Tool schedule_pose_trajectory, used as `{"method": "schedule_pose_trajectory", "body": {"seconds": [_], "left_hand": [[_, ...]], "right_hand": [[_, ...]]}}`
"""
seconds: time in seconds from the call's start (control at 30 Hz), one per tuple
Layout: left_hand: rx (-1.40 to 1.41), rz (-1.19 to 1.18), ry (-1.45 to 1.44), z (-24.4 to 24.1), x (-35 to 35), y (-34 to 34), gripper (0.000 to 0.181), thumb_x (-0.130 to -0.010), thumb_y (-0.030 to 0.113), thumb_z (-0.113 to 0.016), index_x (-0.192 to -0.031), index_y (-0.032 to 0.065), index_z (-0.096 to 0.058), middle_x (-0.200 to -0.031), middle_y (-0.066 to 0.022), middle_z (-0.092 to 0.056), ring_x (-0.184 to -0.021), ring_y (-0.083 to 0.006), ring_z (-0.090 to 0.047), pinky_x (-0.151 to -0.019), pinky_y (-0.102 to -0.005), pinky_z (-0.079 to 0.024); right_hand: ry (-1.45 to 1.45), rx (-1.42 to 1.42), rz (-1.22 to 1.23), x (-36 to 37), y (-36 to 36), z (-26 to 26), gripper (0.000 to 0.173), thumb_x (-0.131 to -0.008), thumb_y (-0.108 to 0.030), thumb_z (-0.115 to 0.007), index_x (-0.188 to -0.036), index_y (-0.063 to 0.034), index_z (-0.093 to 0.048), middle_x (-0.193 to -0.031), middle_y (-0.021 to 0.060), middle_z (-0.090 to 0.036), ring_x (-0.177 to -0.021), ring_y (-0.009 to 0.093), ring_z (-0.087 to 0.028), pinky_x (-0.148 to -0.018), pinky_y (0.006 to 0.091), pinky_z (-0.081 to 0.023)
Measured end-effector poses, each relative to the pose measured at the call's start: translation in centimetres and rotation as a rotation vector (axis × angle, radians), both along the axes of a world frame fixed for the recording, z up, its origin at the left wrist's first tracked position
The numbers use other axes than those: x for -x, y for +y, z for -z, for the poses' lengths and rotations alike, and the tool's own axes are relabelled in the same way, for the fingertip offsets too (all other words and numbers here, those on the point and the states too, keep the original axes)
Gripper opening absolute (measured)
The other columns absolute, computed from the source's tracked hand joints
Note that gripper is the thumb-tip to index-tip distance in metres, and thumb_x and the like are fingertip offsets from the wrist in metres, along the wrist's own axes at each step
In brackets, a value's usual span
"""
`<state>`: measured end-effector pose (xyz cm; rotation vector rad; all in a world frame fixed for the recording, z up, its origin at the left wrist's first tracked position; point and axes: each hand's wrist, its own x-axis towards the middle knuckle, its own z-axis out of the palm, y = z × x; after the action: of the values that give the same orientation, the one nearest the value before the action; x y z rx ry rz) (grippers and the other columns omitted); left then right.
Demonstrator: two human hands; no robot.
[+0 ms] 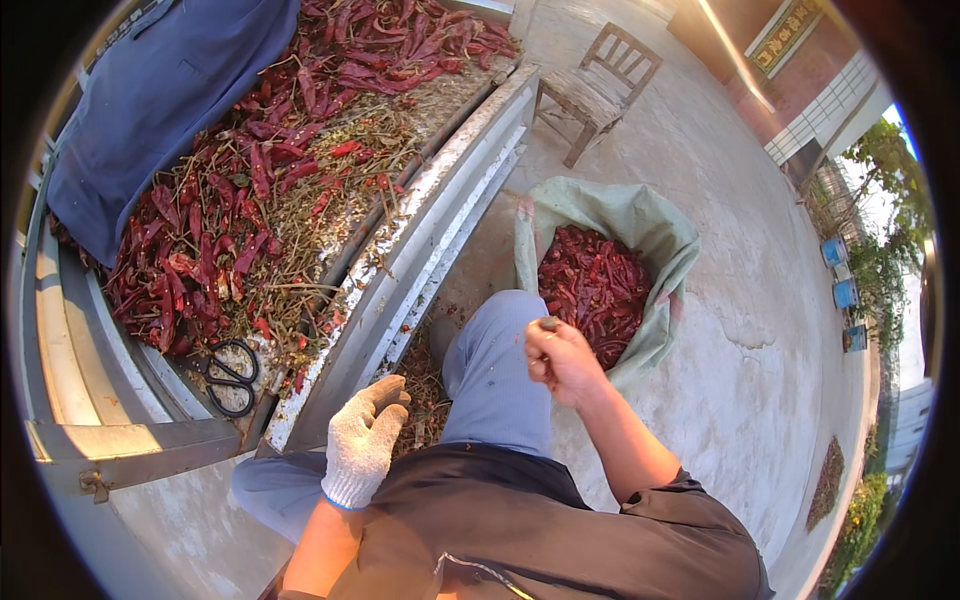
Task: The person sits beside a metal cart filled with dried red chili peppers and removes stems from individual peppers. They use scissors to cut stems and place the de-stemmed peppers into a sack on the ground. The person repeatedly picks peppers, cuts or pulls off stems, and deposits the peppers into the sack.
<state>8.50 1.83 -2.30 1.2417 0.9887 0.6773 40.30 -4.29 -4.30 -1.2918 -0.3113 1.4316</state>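
My left hand (364,442), in a white knitted glove, is beside the low metal side wall (405,247) of a truck bed. Its fingers are bent, with the thumb apart, and I see nothing in them. My bare right hand (566,360) is curled above the near rim of a pale green woven sack (679,255). Something small and dark shows at its thumb tip; whether the fingers hold anything is unclear. Dried red chillies (596,281) lie inside the sack. More dried chillies (259,169) are heaped on the bed among loose stems (337,187).
Black-handled scissors (232,379) lie at the bed's near corner. A dark blue cloth (172,97) covers part of the heap. Beyond the sack stands a wooden chair (600,90). Fallen stems (424,405) litter the ground by my legs. Blue containers (844,292) line the right side.
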Motion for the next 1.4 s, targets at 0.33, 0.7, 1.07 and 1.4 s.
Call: {"method": "schedule_pose_trajectory", "body": {"seconds": [0.33, 0.7, 1.07, 1.4], "left_hand": [[-0.121, 0.059, -0.166, 0.6, 4.4, -0.6, 0.045, -0.100, 0.014, -0.072, -0.141, -0.0027, -0.064, -0.155, -0.0189, -0.054, -0.135, -0.0259, -0.058, -0.112, -0.0385, -0.047], [-0.220, 0.060, -0.175, -2.2, 12.5, -2.6, 0.045, -0.090, 0.013, -0.084, -0.132, 0.0036, -0.071, -0.159, -0.0185, -0.049, -0.143, -0.0269, -0.051, -0.116, -0.0411, -0.042], [-0.126, -0.306, -0.450, -1.0, 14.7, -4.7, 0.034, -0.101, 0.016, -0.065, -0.125, -0.0054, -0.059, -0.137, -0.0187, -0.062, -0.117, -0.0221, -0.062, -0.107, -0.0377, -0.049], [0.118, -0.519, -0.507, -0.9, 12.4, -5.6, 0.043, -0.097, 0.001, -0.053, -0.140, -0.0039, -0.054, -0.108, -0.0112, -0.062, -0.086, -0.0203, -0.068, -0.079, -0.0335, -0.059]], "right_hand": [[0.427, -0.089, -0.894, 15.2, 4.7, -1.4, 0.014, -0.097, -0.002, -0.056, -0.107, -0.0106, -0.061, -0.073, -0.0072, -0.044, -0.058, 0.003, -0.035, -0.051, 0.0244, -0.027], [0.761, -0.002, -1.269, 22.2, 7.0, -3.1, 0.036, -0.094, 0.001, -0.060, -0.129, -0.0028, -0.056, -0.082, -0.0049, -0.046, -0.061, 0.005, -0.038, -0.053, 0.0228, -0.029], [-1.323, -0.948, -0.931, 26.9, 16.2, -8.5, 0.029, -0.094, -0.026, -0.076, -0.109, -0.0014, -0.070, -0.099, 0.0154, -0.072, -0.093, 0.031, -0.073, -0.077, 0.0460, -0.057], [-1.864, -0.876, -1.096, 32.1, 21.0, -8.1, 0.026, -0.085, -0.010, -0.072, -0.108, -0.0017, -0.077, -0.107, 0.0169, -0.078, -0.103, 0.032, -0.077, -0.084, 0.0423, -0.062]]}}
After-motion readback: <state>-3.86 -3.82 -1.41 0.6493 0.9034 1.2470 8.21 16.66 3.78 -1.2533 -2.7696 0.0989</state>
